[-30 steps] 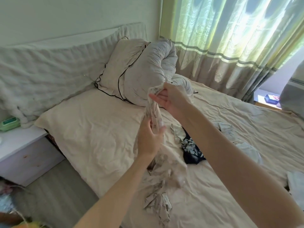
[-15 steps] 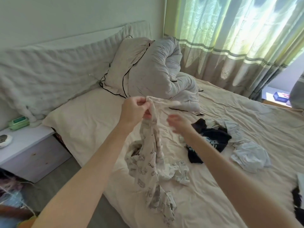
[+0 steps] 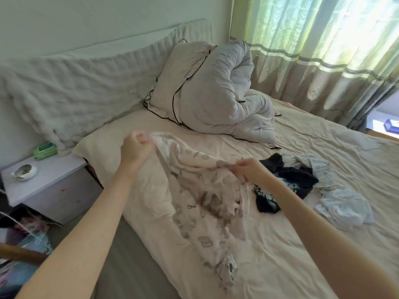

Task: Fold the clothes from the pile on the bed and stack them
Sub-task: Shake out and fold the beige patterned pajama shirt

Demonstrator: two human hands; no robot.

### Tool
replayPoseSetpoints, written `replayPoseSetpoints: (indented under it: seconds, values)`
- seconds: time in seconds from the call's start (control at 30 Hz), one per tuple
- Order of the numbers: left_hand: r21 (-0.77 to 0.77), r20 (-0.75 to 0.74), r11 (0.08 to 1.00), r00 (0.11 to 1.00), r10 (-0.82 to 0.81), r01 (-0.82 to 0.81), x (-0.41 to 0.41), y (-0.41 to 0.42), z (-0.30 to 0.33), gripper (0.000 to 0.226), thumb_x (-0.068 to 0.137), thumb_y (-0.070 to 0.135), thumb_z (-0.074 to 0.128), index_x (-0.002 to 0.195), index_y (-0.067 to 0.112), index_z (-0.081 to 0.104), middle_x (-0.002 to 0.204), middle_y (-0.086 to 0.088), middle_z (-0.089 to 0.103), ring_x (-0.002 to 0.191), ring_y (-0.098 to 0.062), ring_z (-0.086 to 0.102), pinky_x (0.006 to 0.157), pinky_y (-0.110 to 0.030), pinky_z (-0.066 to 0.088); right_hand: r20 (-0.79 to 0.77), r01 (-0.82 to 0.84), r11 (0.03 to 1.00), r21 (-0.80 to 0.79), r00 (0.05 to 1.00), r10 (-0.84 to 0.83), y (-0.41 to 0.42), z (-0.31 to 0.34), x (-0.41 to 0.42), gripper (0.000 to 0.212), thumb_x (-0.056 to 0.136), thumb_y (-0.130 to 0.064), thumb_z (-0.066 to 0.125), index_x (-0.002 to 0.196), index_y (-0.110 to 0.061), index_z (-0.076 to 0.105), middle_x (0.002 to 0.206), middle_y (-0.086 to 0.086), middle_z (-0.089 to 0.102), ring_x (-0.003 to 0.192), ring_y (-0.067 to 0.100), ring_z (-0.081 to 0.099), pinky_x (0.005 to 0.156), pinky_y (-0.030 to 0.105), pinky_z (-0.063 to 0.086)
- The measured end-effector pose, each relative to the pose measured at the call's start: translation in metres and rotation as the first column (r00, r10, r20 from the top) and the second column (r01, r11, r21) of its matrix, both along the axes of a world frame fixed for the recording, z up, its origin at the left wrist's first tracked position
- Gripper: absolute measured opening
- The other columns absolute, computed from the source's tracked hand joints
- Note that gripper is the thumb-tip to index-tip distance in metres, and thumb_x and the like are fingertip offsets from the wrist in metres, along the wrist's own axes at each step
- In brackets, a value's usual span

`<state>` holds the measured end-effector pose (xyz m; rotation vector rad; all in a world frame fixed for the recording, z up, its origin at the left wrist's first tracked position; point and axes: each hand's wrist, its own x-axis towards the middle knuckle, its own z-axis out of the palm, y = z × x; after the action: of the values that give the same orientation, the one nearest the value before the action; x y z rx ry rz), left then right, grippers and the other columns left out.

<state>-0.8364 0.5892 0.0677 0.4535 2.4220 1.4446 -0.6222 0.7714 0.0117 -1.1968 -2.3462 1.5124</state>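
A pale patterned garment [image 3: 200, 190] with grey prints hangs spread between my two hands above the bed [image 3: 280, 244]. My left hand [image 3: 135, 151] grips its upper left edge. My right hand [image 3: 248, 170] pinches the edge further right and lower. The cloth's lower end trails onto the sheet near the bed's front edge. To the right of my right hand lie a black printed garment [image 3: 289, 182] and a crumpled light blue one [image 3: 343, 206] on the sheet.
A bunched grey duvet [image 3: 226, 93] and a pillow [image 3: 172, 83] sit at the head of the bed. A white nightstand [image 3: 47, 182] at left carries a green pack [image 3: 45, 151] and a small dish [image 3: 23, 172]. Curtains [image 3: 323, 50] hang at the back right.
My hands have moved apart, spreading the patterned garment wide; my right hand went down and to the right along the edge. The cloth now hangs open instead of bunched.
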Motion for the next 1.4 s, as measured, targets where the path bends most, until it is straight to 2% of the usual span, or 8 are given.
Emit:
replayPoseSetpoints:
  seconds: [0.13,0.23,0.4,0.53,0.67,0.93,1.1,1.4]
  values:
    - [-0.141,0.007,0.882,0.891,-0.453,0.450,0.065,0.001,-0.038,0.070,0.078,0.039,0.072,0.136,0.016,0.040,0.132,0.003,0.045,0.117,-0.012,0.045,0.093,-0.025,0.038,-0.077,-0.125,0.990,0.066,0.988,0.130,-0.002,0.062,-0.033,0.030,0.086,-0.022,0.068,0.079,0.007,0.063,0.062,0.020,0.051,0.058,0.017,0.042,0.059,0.032,0.044]
    - [-0.034,0.013,0.812,0.812,-0.583,0.583,0.103,0.016,-0.042,0.065,0.070,0.046,0.077,0.123,0.035,0.040,0.116,0.021,0.052,0.092,0.009,0.054,0.075,-0.012,0.043,-0.145,-0.197,0.977,0.083,0.967,0.207,-0.010,0.086,-0.053,0.042,0.084,-0.021,0.070,0.093,0.019,0.061,0.075,0.017,0.056,0.069,0.020,0.047,0.070,0.033,0.045]
    - [0.050,-0.165,0.890,0.883,-0.439,0.452,0.097,0.033,-0.033,0.024,0.083,0.030,0.070,0.066,0.030,0.052,0.059,0.014,0.054,0.050,0.008,0.051,0.046,-0.007,0.035,-0.105,-0.196,0.959,0.202,0.970,0.221,0.000,0.097,-0.054,0.031,0.085,-0.022,0.069,0.075,0.008,0.065,0.061,0.004,0.048,0.051,0.009,0.042,0.052,0.021,0.037]
    - [0.151,0.029,0.917,0.925,-0.379,0.370,0.077,0.036,-0.021,0.009,0.080,0.024,0.073,0.076,0.017,0.070,0.068,0.009,0.067,0.067,-0.006,0.065,0.064,-0.022,0.053,-0.101,-0.008,0.942,0.337,0.994,0.045,0.011,0.070,-0.039,0.015,0.089,-0.021,0.063,0.090,-0.008,0.071,0.081,0.003,0.065,0.073,0.014,0.057,0.075,0.030,0.048]
    - [0.284,0.263,0.949,0.940,-0.217,0.140,0.066,0.047,-0.010,0.011,0.078,0.011,0.073,0.072,0.016,0.066,0.072,-0.001,0.068,0.071,-0.017,0.065,0.064,-0.028,0.051,-0.533,0.411,0.825,0.388,0.830,-0.163,-0.045,0.015,0.011,0.005,0.094,-0.014,0.054,0.095,-0.015,0.058,0.088,-0.011,0.057,0.080,0.011,0.056,0.072,0.009,0.043]
    - [0.360,0.353,0.932,0.931,-0.095,-0.042,0.068,0.065,0.013,0.017,0.080,0.004,0.070,0.067,0.009,0.061,0.072,-0.008,0.063,0.075,-0.025,0.063,0.074,-0.036,0.053,0.021,-0.082,0.812,0.578,0.996,0.086,-0.140,-0.085,0.022,0.075,0.075,-0.066,0.059,0.130,-0.016,0.050,0.126,-0.002,0.051,0.112,0.019,0.049,0.096,0.032,0.040]
    - [0.439,0.313,0.897,0.945,-0.097,-0.053,0.064,0.064,0.028,0.018,0.081,0.005,0.069,0.067,0.012,0.062,0.068,-0.004,0.063,0.065,-0.016,0.062,0.064,-0.028,0.053,-0.057,0.024,0.746,0.665,0.998,0.019,-0.133,-0.076,0.000,0.034,0.082,-0.022,0.068,0.112,-0.009,0.064,0.108,0.007,0.062,0.097,0.029,0.059,0.074,0.040,0.050]
    - [0.223,0.019,0.960,0.984,-0.176,0.168,0.037,0.031,0.002,0.019,0.085,0.016,0.067,0.098,0.003,0.070,0.087,-0.009,0.070,0.083,-0.021,0.066,0.079,-0.033,0.054,-0.378,0.130,0.984,0.123,0.923,-0.075,-0.071,0.023,0.012,0.017,0.087,0.000,0.051,0.078,-0.004,0.065,0.070,0.015,0.061,0.066,0.013,0.051,0.062,0.023,0.039]
